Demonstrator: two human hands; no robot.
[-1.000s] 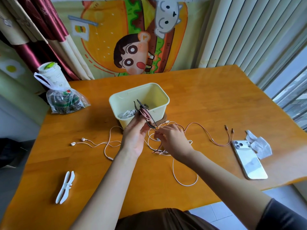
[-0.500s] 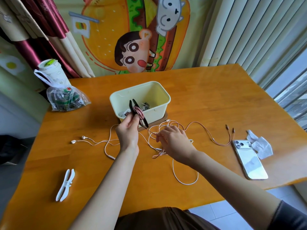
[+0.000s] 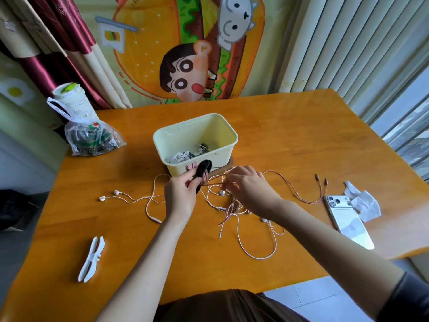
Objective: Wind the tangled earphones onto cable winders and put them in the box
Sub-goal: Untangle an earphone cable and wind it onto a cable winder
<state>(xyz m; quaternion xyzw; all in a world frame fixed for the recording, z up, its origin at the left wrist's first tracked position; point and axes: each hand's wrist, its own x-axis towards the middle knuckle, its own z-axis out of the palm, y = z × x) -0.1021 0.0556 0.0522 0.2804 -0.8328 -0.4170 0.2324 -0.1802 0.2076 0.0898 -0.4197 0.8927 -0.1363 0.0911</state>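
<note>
The black winder (image 3: 203,169) has dropped and turned since half a second ago. It now sits low in front of the near wall of the box (image 3: 162,138), and the left hand (image 3: 180,196) pinches it between thumb and curled fingers. The right hand (image 3: 251,192) pinches the taut pink cable (image 3: 216,183) just beside the winder, above the tangled earphones (image 3: 232,211) lying on the table (image 3: 278,140).

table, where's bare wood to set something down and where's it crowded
Bare wood lies right of the box behind the phone, between the white cable winder and the left forearm, and between the plastic bag and the earbuds. Crowded in front of the box, where the left hand grips the black cable winder and the right hand pinches the tangled cables.
</note>
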